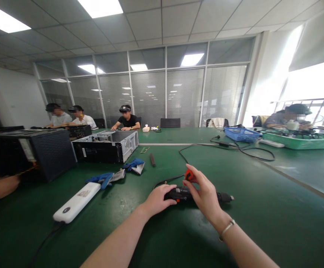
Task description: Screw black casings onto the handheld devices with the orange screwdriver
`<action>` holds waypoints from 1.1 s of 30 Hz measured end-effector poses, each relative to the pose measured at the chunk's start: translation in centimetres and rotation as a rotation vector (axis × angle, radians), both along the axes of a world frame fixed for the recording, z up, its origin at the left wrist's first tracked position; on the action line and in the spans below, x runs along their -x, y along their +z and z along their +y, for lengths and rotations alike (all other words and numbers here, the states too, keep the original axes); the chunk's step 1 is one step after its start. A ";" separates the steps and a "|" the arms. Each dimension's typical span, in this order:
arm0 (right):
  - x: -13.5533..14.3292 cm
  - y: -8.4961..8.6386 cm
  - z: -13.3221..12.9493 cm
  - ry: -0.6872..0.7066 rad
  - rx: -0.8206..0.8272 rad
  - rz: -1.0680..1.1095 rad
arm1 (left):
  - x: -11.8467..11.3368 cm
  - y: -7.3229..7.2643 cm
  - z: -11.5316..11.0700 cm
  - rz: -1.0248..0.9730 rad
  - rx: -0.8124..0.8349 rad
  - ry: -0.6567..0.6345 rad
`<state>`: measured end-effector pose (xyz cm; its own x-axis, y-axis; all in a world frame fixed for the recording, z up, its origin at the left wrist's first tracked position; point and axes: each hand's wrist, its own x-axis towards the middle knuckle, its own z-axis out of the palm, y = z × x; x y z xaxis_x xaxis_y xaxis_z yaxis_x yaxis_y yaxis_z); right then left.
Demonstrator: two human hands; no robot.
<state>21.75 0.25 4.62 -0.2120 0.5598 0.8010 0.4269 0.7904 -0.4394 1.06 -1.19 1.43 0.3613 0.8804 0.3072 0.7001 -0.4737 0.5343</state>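
Note:
A black, elongated corded tool lies on the green table with its metal-tipped end toward the right. My left hand is closed around its left part, fingers over the top and thumb on the near side. Above the tool's middle, my right hand pinches a small screwdriver by its orange-and-black handle. The thin shaft points down at the tool's body; whether its tip sits in a screw is too small to tell. A small orange part shows on the tool by my left thumb. My right hand and fingers hide part of the tool.
Left lie blue-and-grey gloves and a white power strip. Beyond stand an open computer case and a black case, with a co-worker's hand beside it. A cable, blue basket and green basket are right.

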 end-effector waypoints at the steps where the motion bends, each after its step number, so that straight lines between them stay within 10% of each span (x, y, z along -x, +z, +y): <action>1: 0.0 -0.1 0.1 0.025 0.024 0.016 | 0.0 0.0 0.0 0.000 0.000 -0.002; 13: 0.5 0.3 -0.8 0.300 0.052 -0.060 | 0.1 -0.1 0.1 0.009 -0.012 -0.017; 19: 0.2 0.6 -0.5 0.085 -0.016 -0.041 | 0.1 -0.2 0.0 0.007 -0.020 -0.007; 33: 0.2 0.0 -0.2 0.085 0.056 0.053 | 0.2 -0.2 0.1 0.024 -0.014 -0.012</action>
